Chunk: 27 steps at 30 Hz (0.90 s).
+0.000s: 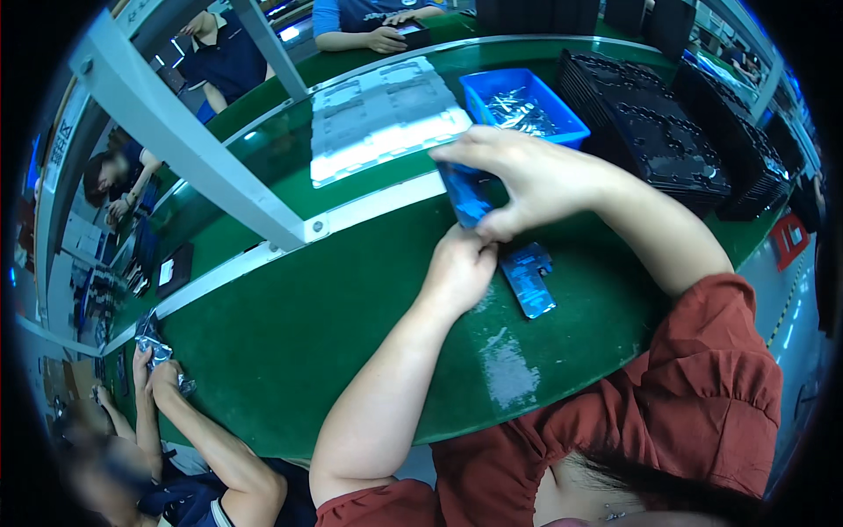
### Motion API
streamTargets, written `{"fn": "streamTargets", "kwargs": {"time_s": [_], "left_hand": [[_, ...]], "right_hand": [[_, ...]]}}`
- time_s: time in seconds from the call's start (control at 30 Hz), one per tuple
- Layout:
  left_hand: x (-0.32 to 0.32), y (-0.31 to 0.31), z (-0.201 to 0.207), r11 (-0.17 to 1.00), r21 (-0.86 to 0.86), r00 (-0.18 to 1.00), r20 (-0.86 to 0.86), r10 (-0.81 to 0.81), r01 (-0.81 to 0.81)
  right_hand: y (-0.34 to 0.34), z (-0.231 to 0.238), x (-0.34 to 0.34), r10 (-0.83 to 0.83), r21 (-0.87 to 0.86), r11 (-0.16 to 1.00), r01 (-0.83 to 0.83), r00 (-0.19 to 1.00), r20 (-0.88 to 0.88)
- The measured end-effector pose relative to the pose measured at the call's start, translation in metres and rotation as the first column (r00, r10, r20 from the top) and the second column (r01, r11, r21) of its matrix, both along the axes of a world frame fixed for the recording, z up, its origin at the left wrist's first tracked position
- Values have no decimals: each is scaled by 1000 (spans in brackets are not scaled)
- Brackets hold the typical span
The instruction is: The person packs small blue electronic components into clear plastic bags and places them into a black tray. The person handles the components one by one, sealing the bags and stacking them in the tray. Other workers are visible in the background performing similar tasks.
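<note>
My right hand (527, 180) is curved around a flat, dark blue rectangular part (465, 195), its fingers at the upper end and thumb at the lower end. The part is tilted up above the green table. Just below it, my left hand (461, 270) is closed, with its fingertips against or very near the part's lower end. What lies inside those fingers is hidden. On the table right of my left hand sits a second flat part (529, 285), shiny blue-black, with a notch in one side.
Beyond my hands are a blue bin (562, 132) of small metal pieces and a pale molded tray (378, 114). Stacked black trays (650, 132) stand at the right. A grey frame post (193, 149) rises at left. A co-worker's hands (158, 369) hold silvery wrapping at the lower left.
</note>
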<state>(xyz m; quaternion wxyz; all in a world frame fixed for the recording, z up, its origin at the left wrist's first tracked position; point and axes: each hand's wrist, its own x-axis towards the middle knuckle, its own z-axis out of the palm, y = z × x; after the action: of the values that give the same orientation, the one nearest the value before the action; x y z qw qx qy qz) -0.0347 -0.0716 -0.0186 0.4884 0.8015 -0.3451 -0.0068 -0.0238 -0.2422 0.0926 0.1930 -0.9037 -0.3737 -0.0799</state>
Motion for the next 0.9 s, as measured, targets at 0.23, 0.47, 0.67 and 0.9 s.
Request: {"fn": "streamTargets", "kwargs": {"time_s": [0.23,0.47,0.67,0.9], "left_hand": [[2,1,2,998,-31,997,-66,44,-46],[0,3,10,1000,-6,987,-159,12,-13],[1,2,7,999,-47,996,-85,-11,7],[0,11,6,999,-38,989,-144,28,-34]], "right_hand": [[-30,-28,-79,42,-128,989,-69,978,-206],[-27,-59,-83,72,-163,983,-83,995,-73],[-36,-60,-96,105,-67,992,-104,994,9],[-114,30,-92,5,29,999,-13,973,232]]}}
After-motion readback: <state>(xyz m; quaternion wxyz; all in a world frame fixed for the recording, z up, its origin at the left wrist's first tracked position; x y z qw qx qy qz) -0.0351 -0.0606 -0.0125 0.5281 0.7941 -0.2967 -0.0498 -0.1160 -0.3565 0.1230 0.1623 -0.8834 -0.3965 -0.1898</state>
